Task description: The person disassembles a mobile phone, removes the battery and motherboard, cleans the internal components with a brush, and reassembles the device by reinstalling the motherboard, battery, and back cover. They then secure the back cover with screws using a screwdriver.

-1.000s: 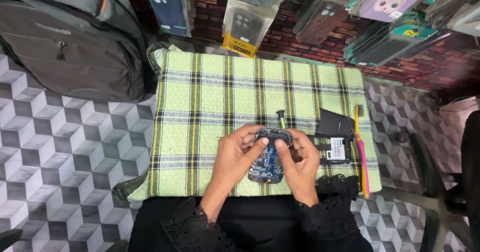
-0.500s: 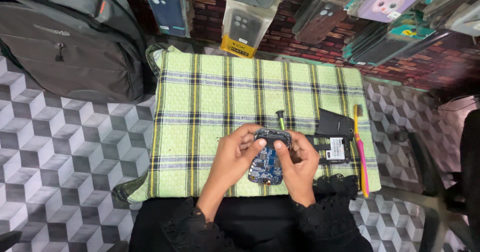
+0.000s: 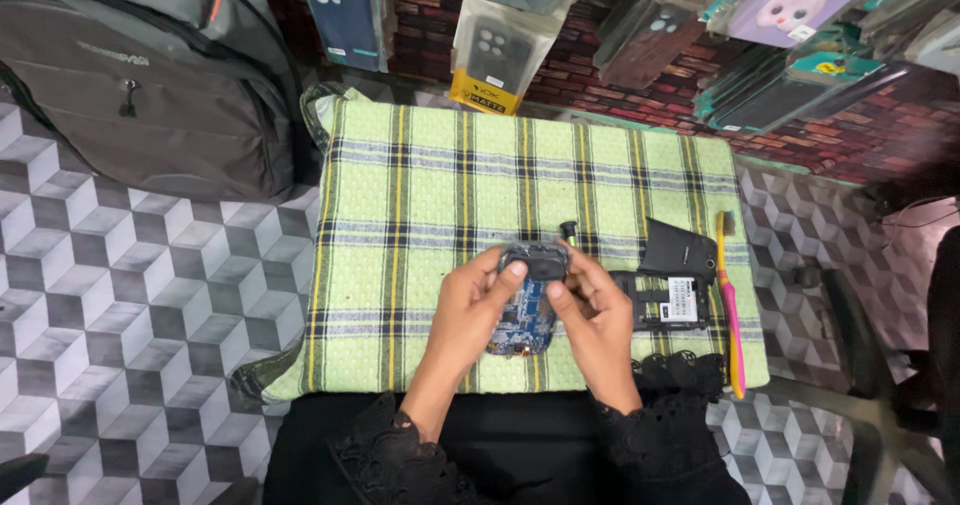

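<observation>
Seen from the head camera, a person seated at a green-and-yellow plaid woven cloth [image 3: 420,185] holds a small blue circuit board [image 3: 524,310], flat and roughly rectangular with a dark rounded module at its far end, just above the near middle of the cloth. The left hand [image 3: 470,300] cups the board's left edge, thumb laid across its upper face; the right hand [image 3: 592,310] closes on the right edge, fingers curled and thumb pressing near the top. Both hands are pinched shut on the one board, wrists angled inward, black lace-trimmed sleeves [image 3: 660,405] at the cuffs. To the right on the cloth lie two black plastic phone housing pieces: a back cover [image 3: 680,250] and a shell [image 3: 668,303] bearing a white label. One slim pink-and-yellow toothbrush [image 3: 728,305] lies lengthwise just beside them. One short dark cylindrical part [image 3: 569,231] stands near the board's far end. A grey fabric backpack [image 3: 140,85] rests at upper left on a floor of grey cube-patterned tiles [image 3: 120,315]. Packaged phone cases [image 3: 500,35] hang along a brick wall.
</observation>
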